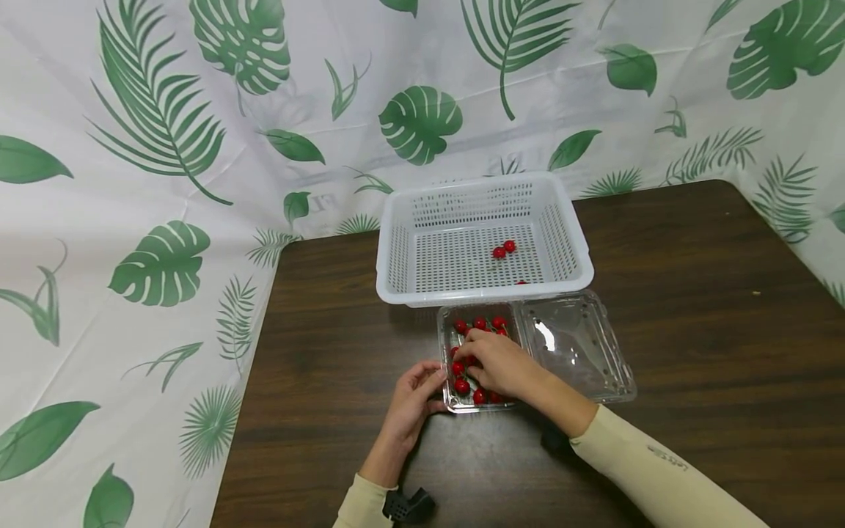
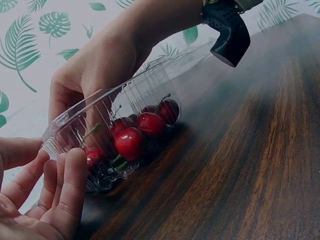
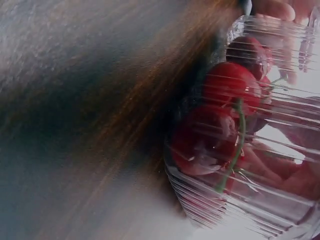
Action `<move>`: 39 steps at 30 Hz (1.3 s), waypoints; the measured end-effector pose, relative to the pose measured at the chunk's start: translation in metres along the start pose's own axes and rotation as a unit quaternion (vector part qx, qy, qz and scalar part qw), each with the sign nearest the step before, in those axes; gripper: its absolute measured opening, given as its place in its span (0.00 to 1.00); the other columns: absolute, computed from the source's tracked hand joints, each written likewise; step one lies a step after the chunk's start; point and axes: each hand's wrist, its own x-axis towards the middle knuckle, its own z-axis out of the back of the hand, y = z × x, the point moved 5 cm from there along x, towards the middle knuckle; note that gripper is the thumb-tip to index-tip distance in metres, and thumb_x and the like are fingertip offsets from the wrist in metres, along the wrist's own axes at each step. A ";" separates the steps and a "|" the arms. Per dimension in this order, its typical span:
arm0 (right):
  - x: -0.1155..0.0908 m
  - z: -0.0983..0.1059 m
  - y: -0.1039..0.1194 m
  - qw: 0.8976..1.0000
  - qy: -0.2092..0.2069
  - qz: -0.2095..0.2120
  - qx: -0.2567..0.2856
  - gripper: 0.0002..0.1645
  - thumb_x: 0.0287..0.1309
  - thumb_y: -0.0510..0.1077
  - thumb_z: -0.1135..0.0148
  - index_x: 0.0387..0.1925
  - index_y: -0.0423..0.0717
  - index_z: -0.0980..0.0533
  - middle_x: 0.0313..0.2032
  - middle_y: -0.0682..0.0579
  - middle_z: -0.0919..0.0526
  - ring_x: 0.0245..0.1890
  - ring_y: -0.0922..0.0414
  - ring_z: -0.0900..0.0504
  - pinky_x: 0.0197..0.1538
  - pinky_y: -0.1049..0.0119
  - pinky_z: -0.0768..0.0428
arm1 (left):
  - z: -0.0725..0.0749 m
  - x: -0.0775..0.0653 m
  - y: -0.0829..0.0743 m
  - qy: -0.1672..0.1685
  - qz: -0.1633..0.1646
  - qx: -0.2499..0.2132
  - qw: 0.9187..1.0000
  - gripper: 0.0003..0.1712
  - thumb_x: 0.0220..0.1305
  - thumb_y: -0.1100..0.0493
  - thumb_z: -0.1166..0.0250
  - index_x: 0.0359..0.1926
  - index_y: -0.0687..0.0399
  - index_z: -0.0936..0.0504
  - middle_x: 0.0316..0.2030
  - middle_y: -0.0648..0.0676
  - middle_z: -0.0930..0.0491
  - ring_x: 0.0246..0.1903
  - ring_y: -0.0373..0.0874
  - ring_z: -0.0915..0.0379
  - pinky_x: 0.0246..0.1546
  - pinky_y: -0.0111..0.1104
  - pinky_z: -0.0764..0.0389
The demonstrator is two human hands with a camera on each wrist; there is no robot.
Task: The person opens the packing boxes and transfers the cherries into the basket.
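Note:
An open clear plastic clamshell box point(image 1: 444, 330) holds several red cherries point(image 1: 461, 386) with green stems. My left hand point(image 1: 411, 403) holds the box's left edge, thumb at the rim and fingers by the side wall. In the left wrist view, cherries point(image 2: 129, 144) show through the ribbed wall. My right hand point(image 1: 502, 363) reaches into the box from the right, its bent fingers down among the cherries. Red shows between its thumb and fingers, but whether they grip a cherry is hidden. Through the plastic in the right wrist view, cherries point(image 3: 205, 140) lie close to the fingers.
Behind the box stands a white slotted basket point(image 1: 396, 253) with a few cherries point(image 1: 499, 252) in it. The box's hinged lid point(image 1: 574, 345) lies open to the right, beneath my right forearm. Brown wood-grain table point(image 1: 317, 367) surrounds them, with a leaf-print sheet point(image 1: 264, 147) behind and left.

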 end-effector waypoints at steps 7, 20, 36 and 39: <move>0.000 0.006 0.000 1.000 -0.014 0.020 0.001 0.13 0.50 0.38 0.26 0.40 0.50 0.14 0.35 0.59 0.21 0.35 0.60 0.21 0.39 0.63 0.20 | 0.000 0.000 0.001 -0.003 0.001 0.004 1.000 0.09 0.66 0.62 0.35 0.44 0.60 0.23 0.36 0.52 0.22 0.34 0.42 0.24 0.24 0.29 0.18; -0.003 0.019 0.002 1.000 -0.014 0.016 0.011 0.11 0.52 0.40 0.27 0.40 0.50 0.14 0.34 0.59 0.21 0.32 0.59 0.25 0.35 0.66 0.24 | 0.001 -0.001 0.001 -0.003 0.000 0.006 1.000 0.12 0.66 0.61 0.35 0.46 0.63 0.24 0.38 0.55 0.22 0.34 0.44 0.24 0.24 0.30 0.17; -0.009 0.047 0.006 0.997 -0.059 0.028 0.046 0.13 0.54 0.38 0.28 0.42 0.48 0.14 0.36 0.57 0.19 0.29 0.57 0.22 0.30 0.69 0.25 | 0.001 -0.001 0.002 -0.005 -0.003 0.007 1.000 0.12 0.65 0.61 0.34 0.46 0.63 0.24 0.38 0.54 0.22 0.34 0.43 0.24 0.25 0.30 0.17; -0.011 0.058 0.007 0.996 -0.070 0.027 0.051 0.12 0.54 0.38 0.28 0.42 0.49 0.14 0.36 0.58 0.19 0.29 0.58 0.23 0.31 0.68 0.25 | 0.000 -0.001 0.001 -0.006 0.000 0.008 1.000 0.11 0.65 0.60 0.34 0.46 0.60 0.23 0.39 0.55 0.22 0.34 0.44 0.23 0.25 0.31 0.17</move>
